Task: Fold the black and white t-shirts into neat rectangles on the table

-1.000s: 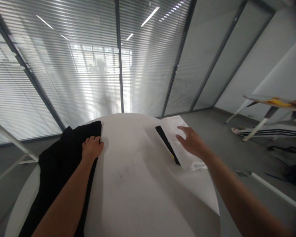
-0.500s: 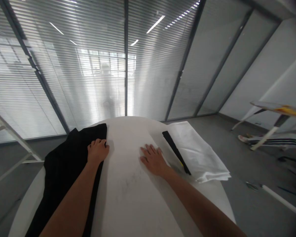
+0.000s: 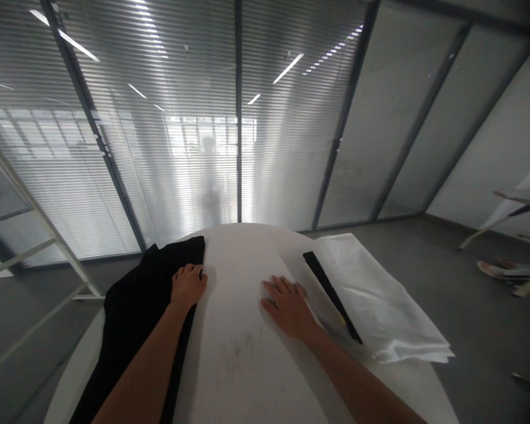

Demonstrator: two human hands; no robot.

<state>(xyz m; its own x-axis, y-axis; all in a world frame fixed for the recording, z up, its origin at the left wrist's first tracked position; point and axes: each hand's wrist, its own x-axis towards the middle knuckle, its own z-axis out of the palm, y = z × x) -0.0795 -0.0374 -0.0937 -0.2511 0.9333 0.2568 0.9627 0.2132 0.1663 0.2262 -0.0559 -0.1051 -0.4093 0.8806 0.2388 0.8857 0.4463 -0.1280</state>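
Note:
My left hand (image 3: 189,284) rests on the right edge of a piece of black cloth (image 3: 136,306), which lies along the left side of a white table (image 3: 229,388). Its fingers are curled together at the cloth's edge. My right hand (image 3: 289,306) lies palm down on the bare white surface, fingers spread, holding nothing. Right of it is a long, narrow black strip-like object (image 3: 331,294) with a small yellow mark near its lower end. Beside that strip sits a folded white cloth (image 3: 380,300), partly over the table's right edge.
A white metal frame (image 3: 48,229) stands on the left. Glass partitions with blinds (image 3: 282,165) rise beyond the table. Over the grey floor at the far right are another table (image 3: 521,197) and a shoe (image 3: 490,270). Dark smudges mark the white surface.
The view has tilted up and turned slightly left, so everything sits lower and further right. Both hands keep their places on the cloth and the table.

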